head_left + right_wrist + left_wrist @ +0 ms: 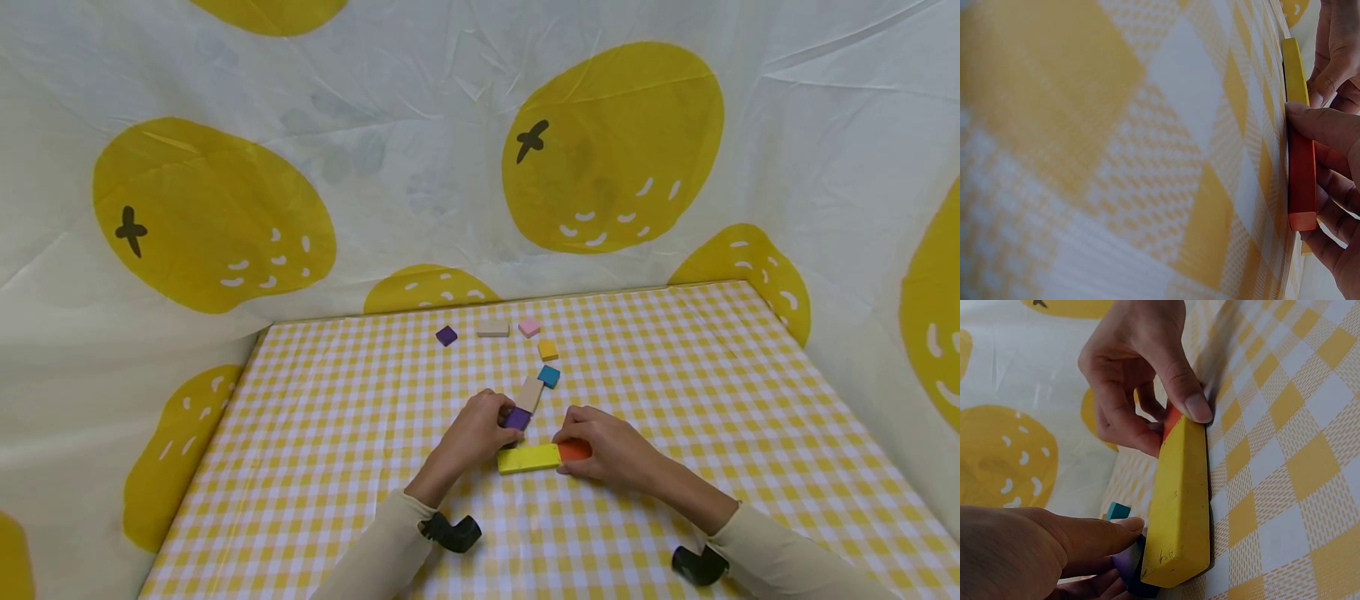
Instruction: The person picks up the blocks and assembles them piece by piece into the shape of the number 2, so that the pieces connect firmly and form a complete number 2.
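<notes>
My left hand [474, 429] pinches a purple block [517, 419] between thumb and fingers, at the lower end of a natural wood block [530, 393]. In front of it lies a long yellow block [528, 458], flat on the cloth. My right hand [611, 446] grips an orange-red block [575, 451], set end to end with the yellow block's right end. In the right wrist view the thumb lies over the joint between the orange-red block [1302, 175] and the yellow block [1295, 72]. The left thumb in the left wrist view is close beside the yellow block [1179, 506].
Beyond my hands a curved row continues with a blue block [549, 377], an orange-yellow block [548, 350], a pink block [528, 328], another wood block [492, 330] and another purple block [446, 336]. A yellow checked cloth [337, 467] covers the table; a fruit-print curtain [420, 167] hangs behind.
</notes>
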### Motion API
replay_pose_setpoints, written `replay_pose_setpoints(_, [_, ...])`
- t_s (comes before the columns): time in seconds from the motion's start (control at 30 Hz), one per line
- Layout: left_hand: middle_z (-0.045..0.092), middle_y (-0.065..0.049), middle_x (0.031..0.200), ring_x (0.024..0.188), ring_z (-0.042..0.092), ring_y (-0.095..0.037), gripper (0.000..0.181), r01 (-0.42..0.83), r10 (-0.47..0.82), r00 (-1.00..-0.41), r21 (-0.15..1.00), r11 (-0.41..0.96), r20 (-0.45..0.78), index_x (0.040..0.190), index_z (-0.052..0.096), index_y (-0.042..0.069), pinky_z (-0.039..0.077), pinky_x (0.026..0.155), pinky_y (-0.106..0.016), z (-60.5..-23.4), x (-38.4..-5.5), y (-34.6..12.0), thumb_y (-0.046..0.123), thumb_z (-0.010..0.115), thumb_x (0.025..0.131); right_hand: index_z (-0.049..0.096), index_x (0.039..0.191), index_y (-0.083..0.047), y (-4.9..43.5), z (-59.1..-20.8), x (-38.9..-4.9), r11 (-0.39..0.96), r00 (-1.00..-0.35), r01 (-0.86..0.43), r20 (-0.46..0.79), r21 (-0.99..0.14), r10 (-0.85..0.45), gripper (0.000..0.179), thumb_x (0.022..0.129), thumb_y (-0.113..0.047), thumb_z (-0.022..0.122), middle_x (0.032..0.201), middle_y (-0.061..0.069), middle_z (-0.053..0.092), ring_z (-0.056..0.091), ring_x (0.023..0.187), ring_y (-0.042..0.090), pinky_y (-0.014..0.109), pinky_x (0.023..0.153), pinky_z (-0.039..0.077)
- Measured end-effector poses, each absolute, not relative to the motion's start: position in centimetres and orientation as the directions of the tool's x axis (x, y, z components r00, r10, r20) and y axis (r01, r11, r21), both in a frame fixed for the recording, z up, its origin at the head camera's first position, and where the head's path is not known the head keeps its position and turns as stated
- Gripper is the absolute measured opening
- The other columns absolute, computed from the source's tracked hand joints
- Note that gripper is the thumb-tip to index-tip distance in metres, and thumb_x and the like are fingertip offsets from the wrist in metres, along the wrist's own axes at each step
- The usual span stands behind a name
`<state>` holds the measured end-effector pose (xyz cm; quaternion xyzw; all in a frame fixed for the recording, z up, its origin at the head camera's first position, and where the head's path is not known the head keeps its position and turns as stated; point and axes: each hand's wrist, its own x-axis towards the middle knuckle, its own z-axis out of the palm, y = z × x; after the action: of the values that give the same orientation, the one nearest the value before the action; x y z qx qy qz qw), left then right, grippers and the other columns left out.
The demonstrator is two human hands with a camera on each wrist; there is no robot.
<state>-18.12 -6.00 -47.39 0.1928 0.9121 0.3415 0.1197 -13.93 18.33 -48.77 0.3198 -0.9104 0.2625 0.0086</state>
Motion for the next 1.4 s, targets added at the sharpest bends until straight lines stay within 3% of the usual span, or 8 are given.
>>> replay_pose_setpoints(1.4, [0.062, -0.008, 0.103, 0.089, 0.059, -0.016, 0.039, 0.285, 0.451, -0.887, 0.655, 0.700, -0.095, 0.118, 0.070, 0.000, 0.053, 0.076, -0.029, -47.23, -18.16, -5.93, 0.020, 0.083, 0.087, 0.078, 0.106, -0.017, 18.28, -48.68, -13.89, 0.658, -0.798, -0.580, 0.176, -0.480, -0.576, 0.030, 0.083, -0.033, 0.085, 0.097, -0.011, 0.055, 0.045, 0.080, 0.003, 0.019, 0.067, 0.041])
